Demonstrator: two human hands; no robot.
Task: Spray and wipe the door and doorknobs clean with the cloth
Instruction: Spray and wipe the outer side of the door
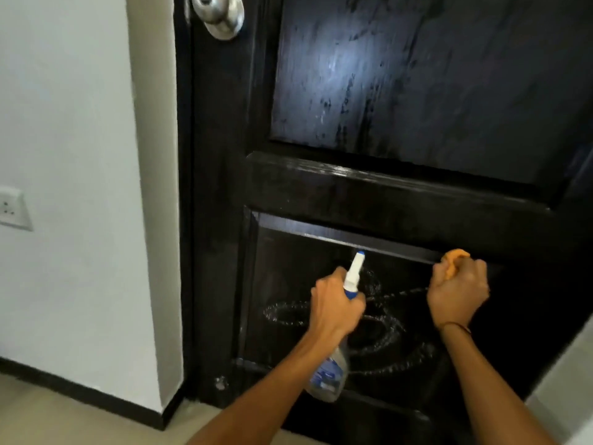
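With my left hand (pixel 337 308) gripping the spray bottle (pixel 330 377) and my right hand (pixel 459 292) bunching the orange cloth (pixel 451 261), the door (pixel 401 187) shows fresh spray loops unwiped on its lower-centre panel, and the doorknob (pixel 219 14) at upper left looks untouched, I judge.

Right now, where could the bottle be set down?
Floor left of the door, below the wall's dark skirting, lies bare. The lower panel is crowded: left hand holds the bottle, right hand the cloth.
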